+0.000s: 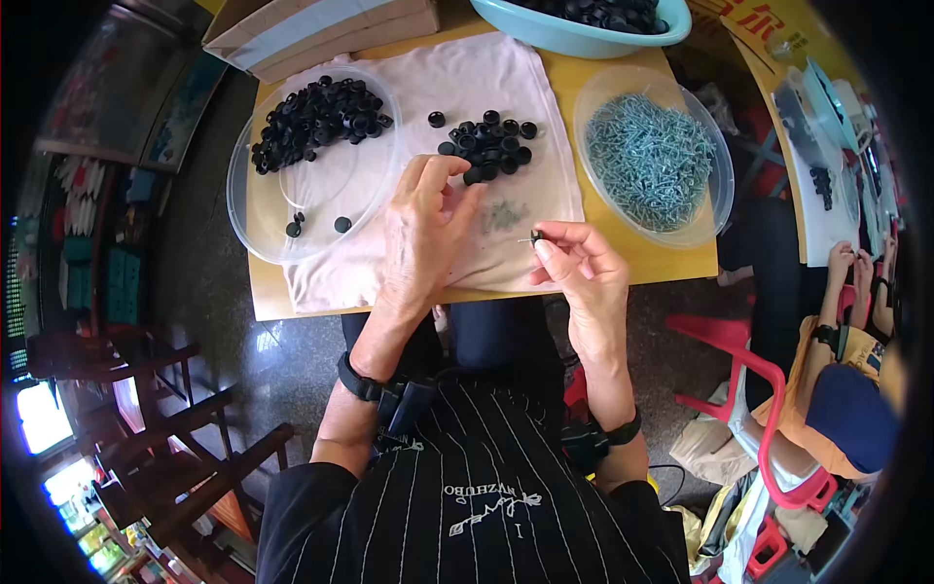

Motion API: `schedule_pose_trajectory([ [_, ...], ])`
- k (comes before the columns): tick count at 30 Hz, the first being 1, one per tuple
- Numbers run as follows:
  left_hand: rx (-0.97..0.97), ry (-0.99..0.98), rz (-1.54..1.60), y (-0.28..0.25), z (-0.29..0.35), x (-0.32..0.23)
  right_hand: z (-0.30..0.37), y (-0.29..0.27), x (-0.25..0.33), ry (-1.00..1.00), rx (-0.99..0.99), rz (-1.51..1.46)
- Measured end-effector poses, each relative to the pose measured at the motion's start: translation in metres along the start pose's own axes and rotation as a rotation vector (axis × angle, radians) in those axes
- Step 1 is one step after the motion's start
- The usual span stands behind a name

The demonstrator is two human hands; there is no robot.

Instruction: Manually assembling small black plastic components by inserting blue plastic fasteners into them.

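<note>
On the pink cloth [428, 83] lies a loose pile of small round black caps [491, 146]. My left hand [420, 219] is at the pile's near left edge, thumb and fingers curved but apart, close to the nearest cap. Nothing shows between its fingertips. To the right, above the cloth's near part, my right hand [589, 273] pinches a small black cap with a screw [528, 238], its thin metal shank pointing left. The fingertips partly cover that piece.
A clear round tray [238, 229] of black caps stands left; another clear tray [721, 200] with silvery screws [650, 161] stands right. Behind are a cardboard box [321, 39] and a light-blue basin [545, 37] of black parts. Another person works at the right beside a red chair [769, 419].
</note>
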State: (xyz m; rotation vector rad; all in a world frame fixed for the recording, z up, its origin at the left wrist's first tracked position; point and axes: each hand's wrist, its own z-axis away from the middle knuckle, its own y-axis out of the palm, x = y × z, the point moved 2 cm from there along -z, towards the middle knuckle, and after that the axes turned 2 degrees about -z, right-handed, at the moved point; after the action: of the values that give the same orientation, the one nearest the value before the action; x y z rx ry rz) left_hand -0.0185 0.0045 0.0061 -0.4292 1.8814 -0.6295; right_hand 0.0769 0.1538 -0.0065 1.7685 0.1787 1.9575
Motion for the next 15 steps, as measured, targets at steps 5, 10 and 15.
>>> schedule_pose_trajectory([
  [5, -0.025, -0.001, -0.052, 0.005, -0.002, 0.003, -0.002, 0.002, 0.004, 0.014, 0.006, 0.02],
  [10, -0.019, -0.06, 0.217, 0.003, 0.005, 0.008, -0.001, 0.005, 0.009, 0.0, 0.019, 0.012],
  [15, 0.08, -0.286, 0.879, -0.008, 0.023, -0.009, 0.003, 0.014, 0.018, -0.057, -0.004, 0.029],
])
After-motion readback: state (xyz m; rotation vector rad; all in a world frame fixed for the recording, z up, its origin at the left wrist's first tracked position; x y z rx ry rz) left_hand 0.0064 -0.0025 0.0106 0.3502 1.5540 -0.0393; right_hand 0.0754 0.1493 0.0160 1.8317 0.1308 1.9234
